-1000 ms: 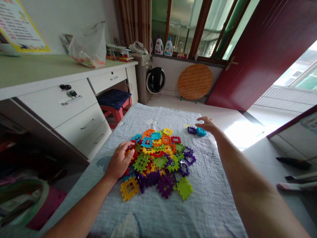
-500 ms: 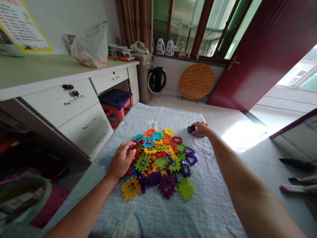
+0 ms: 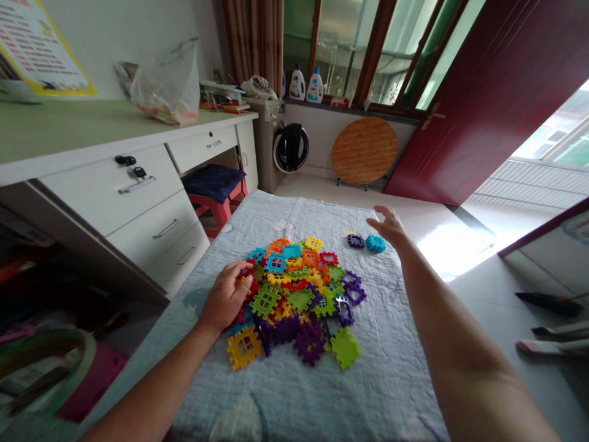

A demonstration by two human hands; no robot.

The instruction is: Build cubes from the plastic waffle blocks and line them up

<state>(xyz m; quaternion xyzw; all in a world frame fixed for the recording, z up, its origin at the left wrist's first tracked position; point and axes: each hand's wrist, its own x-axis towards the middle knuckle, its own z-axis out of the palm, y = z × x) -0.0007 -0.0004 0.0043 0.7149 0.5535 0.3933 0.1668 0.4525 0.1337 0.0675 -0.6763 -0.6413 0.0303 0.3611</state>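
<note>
A heap of coloured plastic interlocking tiles (image 3: 300,299) lies on the cloth-covered table (image 3: 368,380), some solid, some with window openings. My left hand (image 3: 227,296) rests against the heap's left side, fingers loosely apart, beside red tiles; whether it touches them I cannot tell. At the far right corner my right hand (image 3: 390,226) is raised with fingers spread and nothing in it. Just below and left of it sits a blue stack of tiles (image 3: 375,244). Beside that stack lies a dark purple tile (image 3: 356,240). A lime green solid tile (image 3: 345,348) lies at the heap's near right.
Left stands a white desk (image 3: 151,212) with drawers and a plastic bag (image 3: 168,86) on top. A red stool (image 3: 216,190) is tucked by it. Beyond are a washing machine (image 3: 267,141), a round wooden board (image 3: 364,150) and a dark red door (image 3: 478,104).
My right hand has let go of the dark purple tile and moved up and right. The blue stack, hidden behind that hand before, now shows. My left hand has stayed put.
</note>
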